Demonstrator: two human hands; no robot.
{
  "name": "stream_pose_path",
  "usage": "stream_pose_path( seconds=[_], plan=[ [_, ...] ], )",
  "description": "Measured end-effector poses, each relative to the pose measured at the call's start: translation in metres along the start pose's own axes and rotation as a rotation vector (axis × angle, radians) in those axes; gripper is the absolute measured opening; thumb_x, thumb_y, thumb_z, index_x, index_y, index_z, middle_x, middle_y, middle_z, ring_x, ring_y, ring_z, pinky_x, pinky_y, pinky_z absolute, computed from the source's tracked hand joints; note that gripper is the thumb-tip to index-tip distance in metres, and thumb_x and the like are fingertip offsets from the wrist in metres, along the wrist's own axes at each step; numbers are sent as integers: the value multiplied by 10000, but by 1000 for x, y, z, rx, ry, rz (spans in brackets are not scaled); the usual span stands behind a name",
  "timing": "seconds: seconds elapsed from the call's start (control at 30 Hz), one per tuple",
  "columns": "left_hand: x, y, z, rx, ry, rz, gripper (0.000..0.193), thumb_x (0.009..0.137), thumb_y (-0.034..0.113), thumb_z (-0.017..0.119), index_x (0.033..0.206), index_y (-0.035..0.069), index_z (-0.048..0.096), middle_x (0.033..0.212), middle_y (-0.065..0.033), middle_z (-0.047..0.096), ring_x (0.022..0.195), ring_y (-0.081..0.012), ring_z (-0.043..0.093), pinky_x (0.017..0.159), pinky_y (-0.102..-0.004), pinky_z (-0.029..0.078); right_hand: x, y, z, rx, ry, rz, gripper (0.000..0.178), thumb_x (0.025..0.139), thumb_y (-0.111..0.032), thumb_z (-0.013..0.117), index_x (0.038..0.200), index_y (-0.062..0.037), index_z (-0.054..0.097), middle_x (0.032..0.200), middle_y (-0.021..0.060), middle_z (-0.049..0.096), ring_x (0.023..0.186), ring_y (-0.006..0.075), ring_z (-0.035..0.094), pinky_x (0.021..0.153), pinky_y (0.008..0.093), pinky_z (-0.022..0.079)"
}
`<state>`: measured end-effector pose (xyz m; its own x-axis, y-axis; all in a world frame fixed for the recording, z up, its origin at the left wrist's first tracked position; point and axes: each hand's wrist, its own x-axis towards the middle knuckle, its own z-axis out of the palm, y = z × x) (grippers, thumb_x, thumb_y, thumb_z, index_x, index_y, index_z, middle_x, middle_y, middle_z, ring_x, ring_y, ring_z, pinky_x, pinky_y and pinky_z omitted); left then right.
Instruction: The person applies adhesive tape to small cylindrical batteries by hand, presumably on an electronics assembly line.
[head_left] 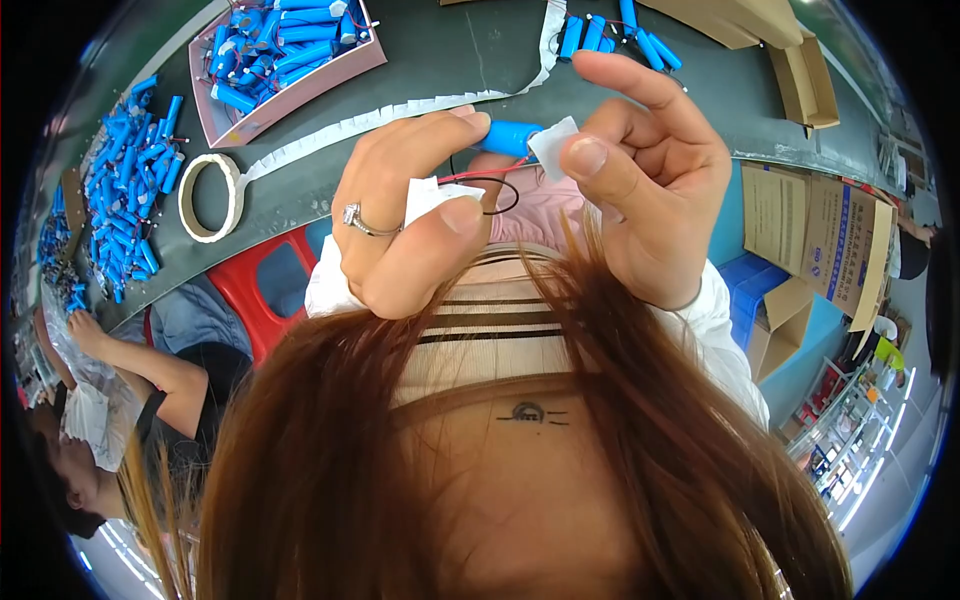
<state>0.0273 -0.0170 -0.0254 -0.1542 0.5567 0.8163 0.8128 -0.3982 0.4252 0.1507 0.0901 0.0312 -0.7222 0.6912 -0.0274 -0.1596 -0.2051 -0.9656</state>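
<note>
My left hand (pixel 395 215) grips a blue cylindrical battery (pixel 506 138) that has thin red and black wires (pixel 505 200) looping below it. A small piece of white tape (pixel 428 198) also sits by my left thumb. With thumb and fingers, my right hand (pixel 655 185) pinches another piece of white tape (pixel 552 150) at the battery's right end. The right index finger is raised off it. Both hands are over the near edge of the dark table (pixel 440 60), and my left fingers cover part of the battery.
A roll of white tape (pixel 187 205) lies at left, its notched strip (pixel 330 132) running across the table. Behind it stands a pink box (pixel 300 92) full of blue batteries. Loose batteries (pixel 125 200) pile at far left; several more (pixel 594 35) lie beyond my right hand. A co-worker's arm (pixel 165 375) is at left.
</note>
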Motion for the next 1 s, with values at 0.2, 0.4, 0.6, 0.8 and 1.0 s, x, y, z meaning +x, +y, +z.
stream_pose_path(
  seconds=[0.2, 0.4, 0.6, 0.8, 1.0],
  plan=[
    [-6, -14, 13, -60, 197, 146, 423, 660, -16, 655, 1030, 31, 454, 926, -283, 562, 740, -351, 595, 620, -440, 505, 1, 0, 0, 6, 5, 28, 412, 745, 38, 616, 1139, 63, 496, 687, 30, 557, 559, 35, 432, 507, 163, 303],
    [-4, -13, 19, -9, 234, 169, 421, 675, -1, 642, 1041, 44, 440, 901, -276, 564, 707, -346, 593, 593, -421, 512, 1, -3, 0, 14, 18, 59, 396, 741, 49, 622, 1119, 66, 507, 705, 43, 580, 624, 59, 518, 581, 161, 385],
    [-5, -12, 19, 6, 231, 160, 432, 671, 0, 642, 1048, 61, 437, 886, -267, 568, 695, -345, 590, 593, -416, 514, 1, 2, -2, -27, 20, 23, 368, 731, 48, 638, 1084, 56, 534, 708, 41, 585, 639, 63, 537, 607, 164, 407],
    [-3, -6, 14, 99, 174, 145, 524, 666, -48, 662, 1089, 77, 380, 879, -265, 568, 693, -321, 591, 584, -376, 512, 2, 2, -2, -35, 17, 13, 344, 729, 50, 641, 1060, 54, 548, 714, 45, 593, 648, 67, 551, 617, 167, 422],
    [2, 0, 12, 252, 78, 153, 682, 631, -107, 703, 1138, 98, 296, 872, -262, 573, 659, -299, 592, 553, -345, 509, 2, 3, -2, -210, -6, 8, 337, 723, 50, 645, 1047, 53, 553, 727, 61, 606, 668, 79, 570, 627, 178, 444]
  ],
)
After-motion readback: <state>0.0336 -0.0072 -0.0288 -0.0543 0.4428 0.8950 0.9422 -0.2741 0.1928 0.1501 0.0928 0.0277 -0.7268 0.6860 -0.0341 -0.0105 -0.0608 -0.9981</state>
